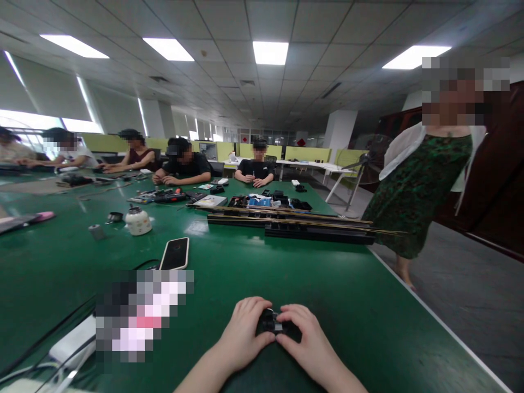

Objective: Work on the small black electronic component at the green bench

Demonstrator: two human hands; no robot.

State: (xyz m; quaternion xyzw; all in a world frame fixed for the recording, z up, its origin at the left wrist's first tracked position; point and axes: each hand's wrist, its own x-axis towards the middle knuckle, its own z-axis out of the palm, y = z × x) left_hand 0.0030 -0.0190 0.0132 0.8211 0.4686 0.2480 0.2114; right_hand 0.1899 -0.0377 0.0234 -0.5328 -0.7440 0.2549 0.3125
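Observation:
A small black object with a grey part (277, 326) is on or just above the green table (213, 311), low in the middle of the view. From its left side my left hand (248, 330) curls round it, thumb and fingers closed on it. My right hand (305, 335) grips the opposite side, with its thumb and fingertips at the grey part. Both thumbs nearly meet at the near edge. My fingers cover much of the object, so its exact kind cannot be made out.
A phone (175, 254) lies to the left, near a white power strip (73, 341) with cables. Farther off stand a white jar (138, 221) and a grey cylinder (97, 232). Long black rails (319, 234) with thin brass-coloured rods cross ahead. A person (426, 180) stands right; several others sit beyond.

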